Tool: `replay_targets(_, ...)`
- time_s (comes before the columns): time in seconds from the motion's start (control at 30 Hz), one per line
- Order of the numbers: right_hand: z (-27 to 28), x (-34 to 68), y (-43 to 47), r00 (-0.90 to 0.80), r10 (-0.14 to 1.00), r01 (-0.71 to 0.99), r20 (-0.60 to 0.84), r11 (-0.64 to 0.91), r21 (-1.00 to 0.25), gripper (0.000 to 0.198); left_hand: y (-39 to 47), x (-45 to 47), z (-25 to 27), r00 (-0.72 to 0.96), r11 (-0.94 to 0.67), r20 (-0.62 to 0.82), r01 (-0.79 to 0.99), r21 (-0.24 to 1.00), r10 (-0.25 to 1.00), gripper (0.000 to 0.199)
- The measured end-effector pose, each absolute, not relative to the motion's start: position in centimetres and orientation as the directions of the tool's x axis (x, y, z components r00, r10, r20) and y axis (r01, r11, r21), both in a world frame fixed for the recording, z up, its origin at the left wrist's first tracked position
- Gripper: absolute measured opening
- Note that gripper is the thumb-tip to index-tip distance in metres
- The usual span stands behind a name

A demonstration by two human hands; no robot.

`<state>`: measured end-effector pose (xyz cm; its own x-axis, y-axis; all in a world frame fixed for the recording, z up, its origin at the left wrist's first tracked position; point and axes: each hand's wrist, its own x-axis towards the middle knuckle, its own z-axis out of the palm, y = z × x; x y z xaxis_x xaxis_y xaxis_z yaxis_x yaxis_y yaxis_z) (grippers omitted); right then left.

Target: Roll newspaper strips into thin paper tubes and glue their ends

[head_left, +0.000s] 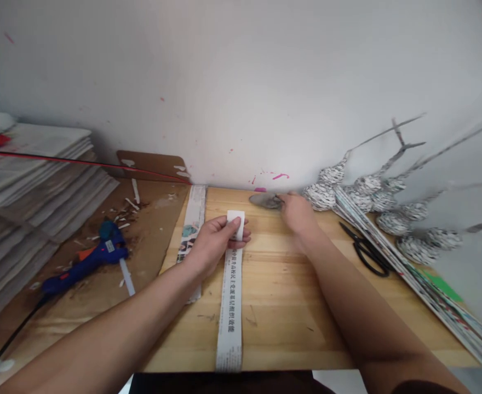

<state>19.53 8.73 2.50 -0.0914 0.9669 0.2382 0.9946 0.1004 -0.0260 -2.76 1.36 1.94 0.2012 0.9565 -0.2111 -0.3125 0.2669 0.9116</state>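
Note:
My left hand [222, 235] pinches the far end of a long newspaper strip [230, 306] between thumb and fingers. The strip, printed with a column of characters, runs down to the table's front edge. To the right and farther back, my right hand [297, 212] is closed at the right end of a grey, flattened oval thing [265, 200] near the wall. Its exact kind does not show. Left of my left hand lies a stack of newspaper strips [195, 210], partly hidden behind that hand and forearm.
A blue glue gun [87, 268] lies on scrap-strewn brown cardboard [150, 224] at left, beside piled newspapers [27, 219]. On the right are black scissors [368, 254], a bundle of paper rods [413, 279] and several woven paper gourds [321, 197]. A wall [241, 98] bounds the wooden table [282, 317].

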Motion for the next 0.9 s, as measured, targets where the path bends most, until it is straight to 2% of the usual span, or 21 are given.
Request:
replay_targets(0.1, 3.5, 18.6, 8.1, -0.117, 0.927, 0.984, 0.355, 0.156, -0.082, 0.034, 1.4, -2.8, 2.0, 0.211, 0.267, -0.207, -0.316, 0.910, 0.955, 0.031)
replay_targets(0.17, 4.1, 17.5, 7.6, -0.121, 0.924, 0.939, 0.362, 0.225, -0.260, 0.033, 1.4, -2.8, 2.1, 0.222, 0.262, -0.198, -0.313, 0.913, 0.955, 0.031)
replay_targets(0.27, 4.8, 15.8, 6.8, -0.246, 0.965, 0.674, 0.093, 0.239, -0.699, 0.042, 1.4, -2.9, 2.1, 0.220, 0.249, -0.186, -0.306, 0.919, 0.958, 0.031)
replay_targets(0.3, 4.9, 15.3, 6.6, -0.323, 0.947, 0.558, 0.004, 0.194, -0.807, 0.039, 1.4, -2.9, 2.1, 0.220, 0.244, -0.181, -0.303, 0.921, 0.959, 0.032)
replay_targets(0.37, 5.0, 14.8, 6.3, -0.450, 0.889, 0.388, -0.087, 0.107, -0.915, 0.034, 1.4, -2.9, 2.1, 0.232, 0.228, -0.161, -0.300, 0.927, 0.959, 0.032)
replay_targets(0.57, 5.3, 14.8, 5.9, -0.562, 0.825, 0.266, -0.062, 0.110, -0.958, 0.036, 1.3, -2.9, 2.1, 0.230, 0.208, -0.145, -0.277, 0.938, 0.962, 0.033)
replay_targets(0.9, 5.4, 14.3, 5.7, -0.543, 0.840, 0.282, -0.014, 0.167, -0.945, 0.039, 1.3, -3.0, 2.0, 0.213, 0.179, -0.131, -0.223, 0.958, 0.968, 0.031)
